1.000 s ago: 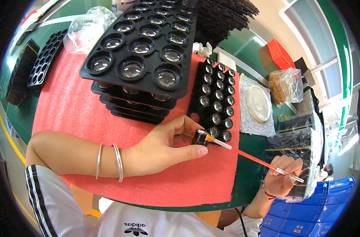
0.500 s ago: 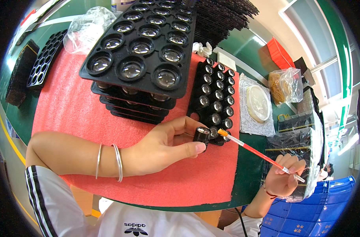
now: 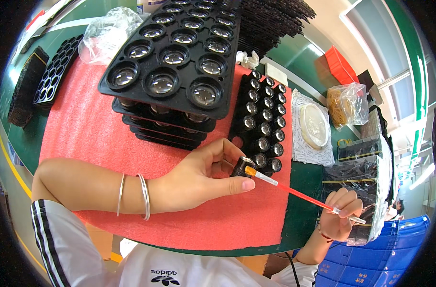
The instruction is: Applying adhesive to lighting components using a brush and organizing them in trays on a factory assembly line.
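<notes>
My left hand (image 3: 196, 185) pinches a short black lens barrel (image 3: 237, 169) between thumb and fingers, its open end facing up and to the right. In my right hand (image 3: 341, 217) is a slim paintbrush (image 3: 301, 195) with a red handle, gripped near its back end. The orange bristles meet the barrel's rim; whether they reach inside cannot be made out. Just beyond the left fingers lies a black tray (image 3: 237, 139) holding rows of similar barrels with glass on top. Behind my left hand rises a stack of black trays (image 3: 146, 101) filled with clear round lenses.
A pink foam mat (image 3: 79, 138) covers much of the green table. To the right lie a round whitish dish (image 3: 314, 125) on printed paper, a bag of rubber bands (image 3: 343, 106) and plastic-wrapped black trays (image 3: 359, 179). More black trays (image 3: 24, 91) and a plastic bag (image 3: 108, 38) sit at left.
The brush has moved left and slightly down, bringing its bristles from beside the barrel onto its rim. The barrel has tilted a little in my left fingers; my right hand shifted slightly left.
</notes>
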{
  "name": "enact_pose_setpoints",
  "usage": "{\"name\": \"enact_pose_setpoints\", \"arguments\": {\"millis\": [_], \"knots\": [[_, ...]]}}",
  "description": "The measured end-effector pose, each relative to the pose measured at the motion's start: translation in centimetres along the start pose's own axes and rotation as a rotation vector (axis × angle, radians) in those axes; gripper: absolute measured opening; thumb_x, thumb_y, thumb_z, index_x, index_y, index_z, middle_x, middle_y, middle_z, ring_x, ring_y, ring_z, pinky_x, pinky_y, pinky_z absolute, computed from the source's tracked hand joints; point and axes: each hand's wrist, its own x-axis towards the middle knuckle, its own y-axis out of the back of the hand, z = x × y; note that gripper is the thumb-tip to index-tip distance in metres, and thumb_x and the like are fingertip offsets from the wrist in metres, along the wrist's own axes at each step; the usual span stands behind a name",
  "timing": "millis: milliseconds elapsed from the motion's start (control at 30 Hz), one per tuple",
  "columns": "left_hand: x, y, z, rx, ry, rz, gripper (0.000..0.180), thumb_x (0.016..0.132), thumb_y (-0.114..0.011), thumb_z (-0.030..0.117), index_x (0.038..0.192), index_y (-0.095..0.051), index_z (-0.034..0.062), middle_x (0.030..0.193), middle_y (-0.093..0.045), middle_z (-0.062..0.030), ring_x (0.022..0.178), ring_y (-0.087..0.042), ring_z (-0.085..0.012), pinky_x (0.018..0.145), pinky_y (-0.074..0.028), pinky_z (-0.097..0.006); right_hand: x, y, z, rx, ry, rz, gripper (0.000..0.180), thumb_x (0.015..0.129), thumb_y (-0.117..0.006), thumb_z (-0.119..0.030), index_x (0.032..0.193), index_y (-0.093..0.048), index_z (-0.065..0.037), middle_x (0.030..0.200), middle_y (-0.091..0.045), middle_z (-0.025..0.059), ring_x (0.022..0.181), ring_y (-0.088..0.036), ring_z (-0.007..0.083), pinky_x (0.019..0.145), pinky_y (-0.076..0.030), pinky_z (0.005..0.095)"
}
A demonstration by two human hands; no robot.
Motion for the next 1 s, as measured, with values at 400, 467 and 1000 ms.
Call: {"name": "enact_pose_setpoints", "arguments": {"millis": [400, 467, 1000], "knots": [[-0.09, 0.01, 0.11, 0.004, 0.005, -0.014, 0.033, 0.081, -0.065, 0.014, 0.104, -0.044, 0.004, 0.096, -0.051, -0.0022, 0.091, -0.049, -0.0102, 0.083, -0.042, -0.025, 0.34, 0.06, -0.01, 0.077, -0.103, 0.091, 0.013, 0.076, -0.054, -0.009, 0.069, -0.049, 0.001, 0.063, -0.047, 0.0117, 0.053, -0.044, 0.0178, 0.047, -0.038, 0.0274], [-0.09, 0.03, 0.17, -0.015, 0.009, -0.027, 0.031, 0.082, -0.064, 0.014, 0.105, -0.045, 0.0038, 0.096, -0.051, -0.0023, 0.091, -0.05, -0.0101, 0.081, -0.043, -0.025, 0.37, 0.08, -0.02, 0.08, -0.105, 0.101, 0.012, 0.076, -0.054, -0.009, 0.069, -0.049, 0.001, 0.063, -0.047, 0.0118, 0.053, -0.044, 0.018, 0.047, -0.038, 0.0277], [-0.21, 0.2, 0.26, -0.081, 0.069, -0.101, 0.044, 0.089, -0.054, 0.019, 0.126, -0.04, 0.0011, 0.114, -0.053, -0.0094, 0.107, -0.051, -0.0156, 0.091, -0.042, -0.03, 0.33, 0.57, -0.14, 0.089, -0.125, 0.122, 0.013, 0.076, -0.052, -0.01, 0.07, -0.048, 0.001, 0.063, -0.047, 0.0119, 0.054, -0.043, 0.0169, 0.048, -0.037, 0.0274]]}}
